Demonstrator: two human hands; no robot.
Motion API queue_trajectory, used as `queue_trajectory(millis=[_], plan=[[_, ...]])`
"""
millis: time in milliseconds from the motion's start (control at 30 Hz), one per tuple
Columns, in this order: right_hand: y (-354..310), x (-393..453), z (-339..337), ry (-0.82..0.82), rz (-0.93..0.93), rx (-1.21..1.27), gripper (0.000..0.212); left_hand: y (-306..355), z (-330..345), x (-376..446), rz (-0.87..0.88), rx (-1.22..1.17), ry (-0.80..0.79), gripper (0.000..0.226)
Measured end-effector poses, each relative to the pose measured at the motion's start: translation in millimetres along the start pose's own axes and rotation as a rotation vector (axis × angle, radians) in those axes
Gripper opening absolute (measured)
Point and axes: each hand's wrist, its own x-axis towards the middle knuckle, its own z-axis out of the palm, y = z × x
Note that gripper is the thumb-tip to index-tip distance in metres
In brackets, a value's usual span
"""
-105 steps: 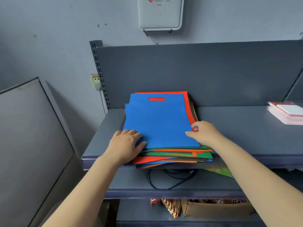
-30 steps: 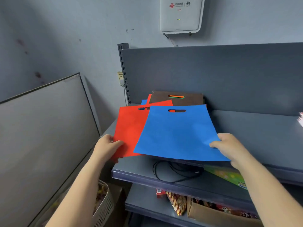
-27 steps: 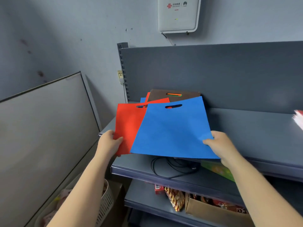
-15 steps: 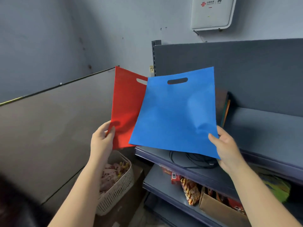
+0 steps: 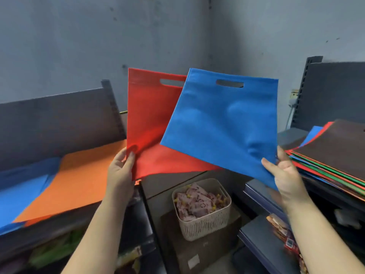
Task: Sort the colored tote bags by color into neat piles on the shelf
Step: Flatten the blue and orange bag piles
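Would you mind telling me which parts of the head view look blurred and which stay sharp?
Head view: the orange bag and left shelf smear with motion blur; the blue bag and red bag in the hands are sharper; the shelf edges bow from the wide-angle lens.

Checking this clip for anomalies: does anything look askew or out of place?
Yes. On the left shelf, an orange bag lies skewed across the blue bags, mixing colors. The unsorted stack on the right is fanned unevenly.
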Motion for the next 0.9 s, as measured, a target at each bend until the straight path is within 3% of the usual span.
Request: queue_trajectory(millis=[167, 367, 900], plan=[[46, 2, 91, -0.190, 0.081, 0.146, 0.043, 42, -91, -11, 0.056, 0.049, 0.119, 0.017], [83, -24, 199, -0.290, 0.141, 0.115, 0.040, 84, -202, -28, 0.064, 0.074, 0.301, 0.015], [189, -131, 443, -0.429, 0.453, 0.282, 0.042, 172, -454, -100, 0.097, 0.122, 0.653, 0.019]])
